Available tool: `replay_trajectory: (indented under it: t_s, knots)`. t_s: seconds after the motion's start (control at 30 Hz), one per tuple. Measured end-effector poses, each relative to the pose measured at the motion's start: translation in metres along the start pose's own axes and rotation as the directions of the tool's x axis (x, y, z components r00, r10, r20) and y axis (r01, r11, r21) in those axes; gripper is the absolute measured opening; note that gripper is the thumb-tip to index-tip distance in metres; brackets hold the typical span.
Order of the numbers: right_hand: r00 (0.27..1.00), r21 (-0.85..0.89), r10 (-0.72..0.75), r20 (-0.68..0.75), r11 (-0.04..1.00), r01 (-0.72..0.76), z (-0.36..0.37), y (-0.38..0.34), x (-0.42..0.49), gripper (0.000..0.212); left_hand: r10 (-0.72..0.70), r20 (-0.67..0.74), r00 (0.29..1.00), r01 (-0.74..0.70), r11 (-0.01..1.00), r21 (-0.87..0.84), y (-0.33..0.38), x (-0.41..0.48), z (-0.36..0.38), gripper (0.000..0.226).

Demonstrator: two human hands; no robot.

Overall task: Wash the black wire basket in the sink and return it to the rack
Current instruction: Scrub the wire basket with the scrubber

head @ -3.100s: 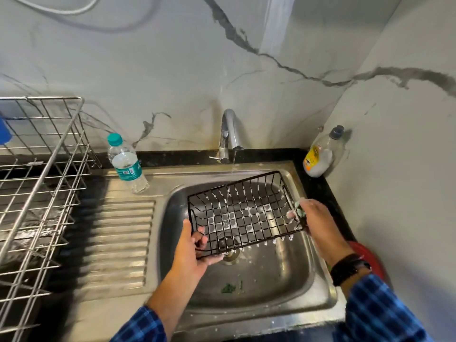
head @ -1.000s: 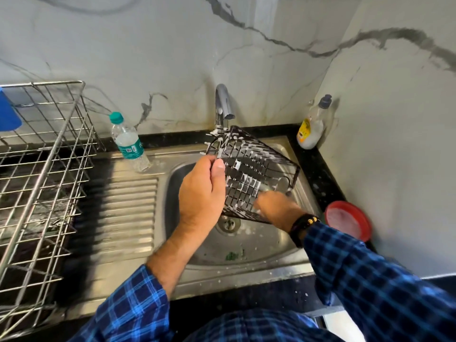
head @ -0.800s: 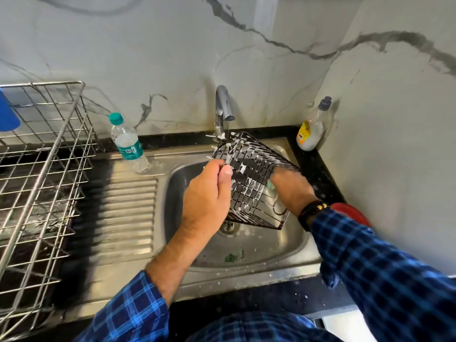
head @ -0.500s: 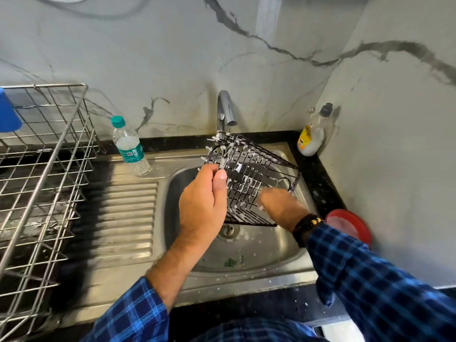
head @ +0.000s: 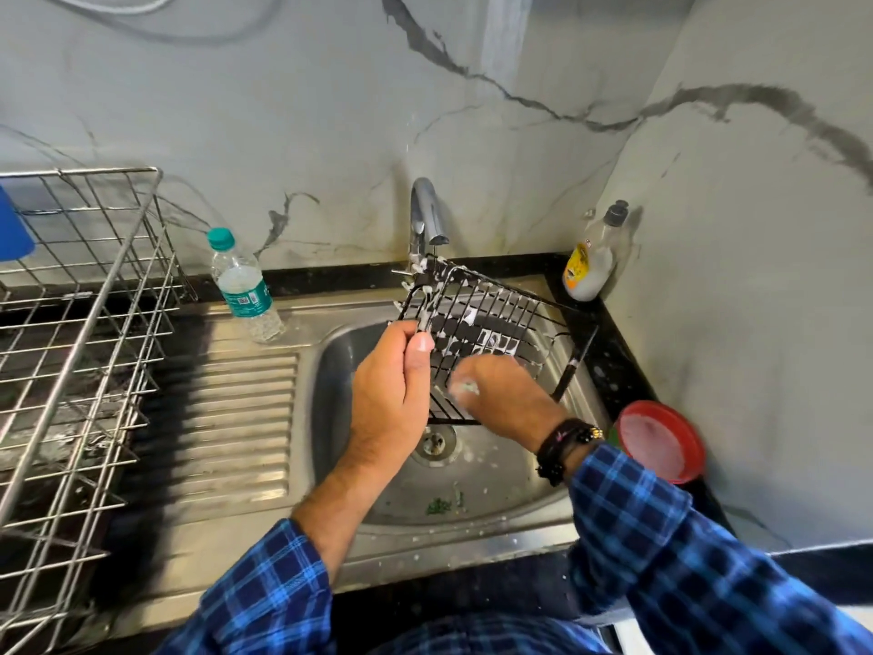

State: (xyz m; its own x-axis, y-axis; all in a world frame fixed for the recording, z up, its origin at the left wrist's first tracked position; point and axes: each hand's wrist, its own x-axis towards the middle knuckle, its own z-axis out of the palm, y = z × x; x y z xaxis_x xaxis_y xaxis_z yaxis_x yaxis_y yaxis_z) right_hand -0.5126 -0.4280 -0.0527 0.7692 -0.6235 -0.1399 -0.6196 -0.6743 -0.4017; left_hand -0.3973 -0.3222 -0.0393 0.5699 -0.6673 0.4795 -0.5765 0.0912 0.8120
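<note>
The black wire basket (head: 491,319), flecked with white soap foam, is held tilted on its side above the steel sink (head: 340,371), just under the tap (head: 425,215). My left hand (head: 392,394) grips its left rim between thumb and fingers. My right hand (head: 500,394) is blurred and foamy, pressed against the basket's lower wires; a scrubber in it cannot be made out. The steel wire rack (head: 80,333) stands at the far left.
A water bottle with a teal cap (head: 243,286) stands on the sink's rear ledge. A dish soap bottle (head: 595,262) is in the right corner. A red round tub (head: 661,442) lies on the black counter at the right. The ribbed drainboard (head: 226,427) separates rack and basin.
The basket went from lying flat under the tap to tilted on its side. Since half a second ago my right hand has shifted left along the lower wires; the left grip is unchanged.
</note>
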Motion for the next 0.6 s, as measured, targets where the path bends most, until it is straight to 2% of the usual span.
replay_trajectory:
  t_s: [0.07,0.13,0.3,0.37,0.43,0.5,0.6]
  knots:
    - [0.999,0.080,-0.032,0.030,0.996,0.030,-0.006,-0.015,0.004,0.013,-0.030,-0.029,0.999,0.029,0.999,-0.045,-0.001,-0.002,0.002,0.027]
    - [0.999,0.080,-0.023,0.045,0.997,0.019,-0.014,-0.013,0.002,0.012,-0.089,-0.060,0.994,0.083,0.993,-0.089,-0.007,-0.003,0.000,0.024]
    - [0.966,-0.113,0.257,-0.006,0.960,-0.256,-0.027,0.038,-0.006,0.019,-0.169,-0.072,0.983,0.154,0.972,-0.177,-0.021,-0.002,-0.009,0.032]
    - [0.961,-0.149,0.276,-0.019,0.950,-0.276,-0.021,0.031,-0.007,0.020,-0.174,-0.076,0.982,0.160,0.973,-0.165,-0.022,-0.001,-0.008,0.030]
    - [0.975,-0.079,0.224,0.001,0.972,-0.223,-0.015,0.004,-0.006,0.021,-0.172,-0.069,0.983,0.160,0.975,-0.151,-0.021,-0.001,-0.004,0.028]
    - [0.990,0.068,0.138,0.017,0.988,-0.139,-0.011,-0.031,-0.005,0.014,-0.186,-0.066,0.980,0.174,0.973,-0.149,-0.019,0.000,0.001,0.024]
    - [0.999,0.161,-0.032,0.043,0.987,0.024,-0.014,-0.067,-0.002,0.010,-0.299,-0.069,0.952,0.277,0.934,-0.226,-0.019,0.000,0.005,0.024]
